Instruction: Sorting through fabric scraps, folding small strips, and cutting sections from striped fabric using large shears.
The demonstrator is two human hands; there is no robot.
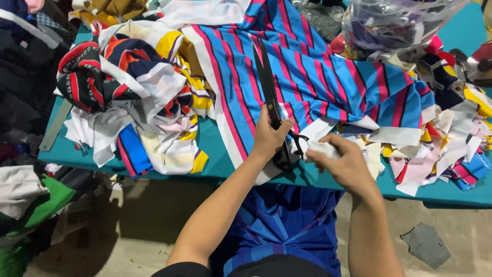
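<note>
While the left hand (267, 137) is gripping the black scissors (270, 97) near the bench (215, 163) edge and the right hand (344, 163) is pinching a white scrap (322, 149) just beside the handles, fingers are risking a nick. Farther off, the blades are lying closed on the striped blue cloth (328, 77), which could snag.

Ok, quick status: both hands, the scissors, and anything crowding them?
Left hand gripping black scissors, blades closed on striped fabric. Right hand pinching a white scrap by the handles. Scrap pile crowds right.

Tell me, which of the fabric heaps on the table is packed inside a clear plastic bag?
The heap at the far right corner: its scraps show through a shiny clear bag, while the other piles lie loose on the teal table.
</note>
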